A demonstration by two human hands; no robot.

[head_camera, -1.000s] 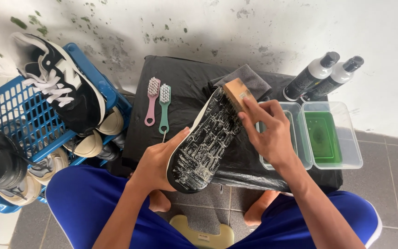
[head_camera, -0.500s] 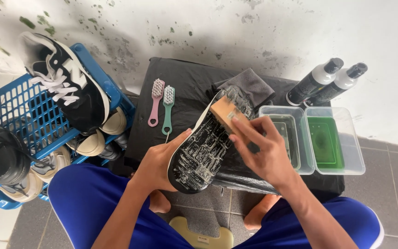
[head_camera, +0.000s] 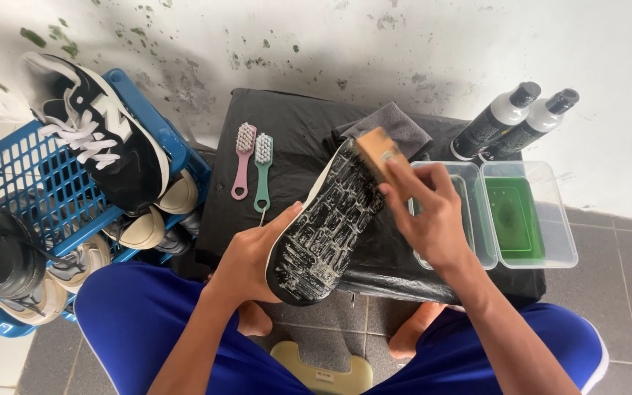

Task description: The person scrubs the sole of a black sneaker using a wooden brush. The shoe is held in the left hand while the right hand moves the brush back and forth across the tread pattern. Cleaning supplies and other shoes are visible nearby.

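Gripped at the heel by the closed left hand (head_camera: 254,256), a black shoe (head_camera: 327,219) is held sole-up over the black-covered stand's (head_camera: 294,117) front edge; a wooden brush (head_camera: 376,150) is clasped by the right hand (head_camera: 429,212) against its toe.

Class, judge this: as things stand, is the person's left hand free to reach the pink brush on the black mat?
Probably not: the left hand grips the soapy shoe sole-up. The pink brush lies uncovered just beyond it.
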